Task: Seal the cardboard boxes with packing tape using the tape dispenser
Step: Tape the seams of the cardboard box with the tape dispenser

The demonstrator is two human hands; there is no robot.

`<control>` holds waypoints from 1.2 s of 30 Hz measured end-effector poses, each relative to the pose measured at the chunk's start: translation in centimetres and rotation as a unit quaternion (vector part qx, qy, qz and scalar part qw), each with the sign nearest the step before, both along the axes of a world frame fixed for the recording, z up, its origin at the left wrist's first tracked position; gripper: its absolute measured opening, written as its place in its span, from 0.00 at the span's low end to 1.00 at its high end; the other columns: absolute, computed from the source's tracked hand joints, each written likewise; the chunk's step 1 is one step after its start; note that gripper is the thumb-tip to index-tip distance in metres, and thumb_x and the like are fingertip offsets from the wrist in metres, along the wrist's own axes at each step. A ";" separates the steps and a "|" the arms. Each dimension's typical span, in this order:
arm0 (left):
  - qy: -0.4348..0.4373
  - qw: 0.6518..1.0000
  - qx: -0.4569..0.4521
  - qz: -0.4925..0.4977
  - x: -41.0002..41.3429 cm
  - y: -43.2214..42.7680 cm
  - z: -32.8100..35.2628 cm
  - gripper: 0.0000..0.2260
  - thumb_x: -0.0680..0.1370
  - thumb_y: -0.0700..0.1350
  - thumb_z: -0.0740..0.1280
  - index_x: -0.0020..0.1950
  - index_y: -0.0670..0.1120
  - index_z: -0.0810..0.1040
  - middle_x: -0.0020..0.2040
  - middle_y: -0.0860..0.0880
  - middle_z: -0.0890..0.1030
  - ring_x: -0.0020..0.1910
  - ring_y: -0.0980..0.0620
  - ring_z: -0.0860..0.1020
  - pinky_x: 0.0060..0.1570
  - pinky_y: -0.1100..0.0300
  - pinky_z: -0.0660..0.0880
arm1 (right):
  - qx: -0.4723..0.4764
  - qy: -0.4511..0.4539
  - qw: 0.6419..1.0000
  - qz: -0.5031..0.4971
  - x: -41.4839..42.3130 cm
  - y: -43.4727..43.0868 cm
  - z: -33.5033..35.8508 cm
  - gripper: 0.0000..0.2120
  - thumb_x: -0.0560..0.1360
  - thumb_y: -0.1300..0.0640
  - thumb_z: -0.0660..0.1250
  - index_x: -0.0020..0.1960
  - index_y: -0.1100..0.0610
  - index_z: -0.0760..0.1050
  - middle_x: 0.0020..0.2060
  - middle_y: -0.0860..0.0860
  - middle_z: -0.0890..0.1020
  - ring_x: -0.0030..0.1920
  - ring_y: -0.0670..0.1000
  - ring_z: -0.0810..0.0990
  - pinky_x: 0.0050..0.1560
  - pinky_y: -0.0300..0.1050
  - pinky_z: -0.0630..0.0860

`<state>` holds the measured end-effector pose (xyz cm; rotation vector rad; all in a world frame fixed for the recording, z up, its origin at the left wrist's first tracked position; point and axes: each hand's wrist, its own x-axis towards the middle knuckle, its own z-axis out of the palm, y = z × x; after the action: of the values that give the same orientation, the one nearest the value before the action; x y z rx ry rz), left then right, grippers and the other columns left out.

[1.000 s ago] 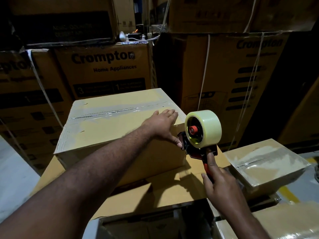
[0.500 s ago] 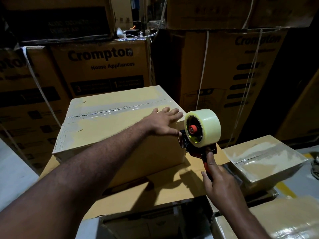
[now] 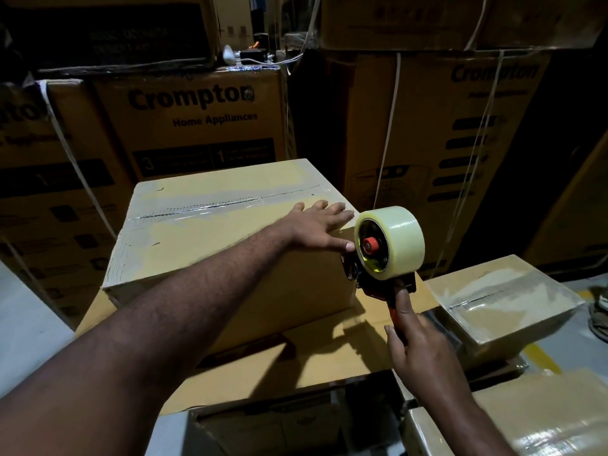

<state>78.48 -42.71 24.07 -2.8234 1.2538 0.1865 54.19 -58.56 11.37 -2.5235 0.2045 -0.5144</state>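
A plain cardboard box (image 3: 204,245) sits in front of me, its top seam covered by clear tape. My left hand (image 3: 316,228) lies flat with straight fingers on the box's near right corner, thumb down by the edge. My right hand (image 3: 418,350) grips the red handle of the tape dispenser (image 3: 385,258), index finger stretched along it. The dispenser carries a full roll of clear tape (image 3: 399,241) and its head is against the box's right side, just below the top edge.
The box stands on a larger flat carton (image 3: 329,357). A smaller taped box (image 3: 503,297) lies to the right, another wrapped carton (image 3: 543,419) at the lower right. Tall strapped Crompton cartons (image 3: 194,120) wall off the back. Grey floor shows at the left.
My left hand has flattened and its fingers have spread on the box corner. The dispenser has stayed at the box's right edge, shifting only slightly.
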 end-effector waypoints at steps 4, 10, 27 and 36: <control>-0.016 1.000 0.016 0.002 -0.1 -0.1 -0.1 0.45 0.75 0.73 0.61 0.84 0.56 0.45 0.84 0.52 0.44 0.82 0.44 0.45 0.77 0.31 0.44 | -0.018 -0.011 1.000 0.014 -0.6 0.3 -0.8 0.45 0.80 0.48 0.65 0.75 0.32 0.30 0.52 0.47 0.77 0.47 0.44 0.72 0.46 0.40 0.71; -0.042 0.999 0.012 0.005 -0.4 -0.1 -0.2 0.43 0.77 0.71 0.61 0.84 0.57 0.45 0.84 0.52 0.45 0.83 0.45 0.46 0.77 0.33 0.46 | -0.039 -0.001 0.999 -0.008 0.1 0.1 -0.4 0.42 0.81 0.47 0.62 0.75 0.34 0.30 0.55 0.48 0.76 0.48 0.46 0.75 0.46 0.41 0.74; -0.076 0.995 -0.032 0.058 -2.2 -1.0 -1.6 0.40 0.79 0.62 0.65 0.84 0.54 0.47 0.84 0.53 0.47 0.83 0.49 0.47 0.77 0.33 0.47 | -0.055 0.010 0.998 -0.026 2.1 1.4 -0.5 0.44 0.78 0.54 0.69 0.80 0.43 0.40 0.45 0.52 0.78 0.39 0.47 0.70 0.38 0.42 0.68; -0.088 0.989 -0.058 0.100 -2.8 -1.2 -1.9 0.38 0.79 0.61 0.65 0.84 0.54 0.50 0.84 0.53 0.50 0.83 0.50 0.49 0.76 0.31 0.49 | -0.003 0.060 0.998 -0.026 2.5 2.5 2.0 0.42 0.82 0.51 0.62 0.75 0.39 0.30 0.46 0.47 0.73 0.44 0.46 0.72 0.44 0.39 0.68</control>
<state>75.68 -43.91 22.16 -2.9843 0.9764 -0.1312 56.72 -56.08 13.36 -2.5629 0.3142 -0.3841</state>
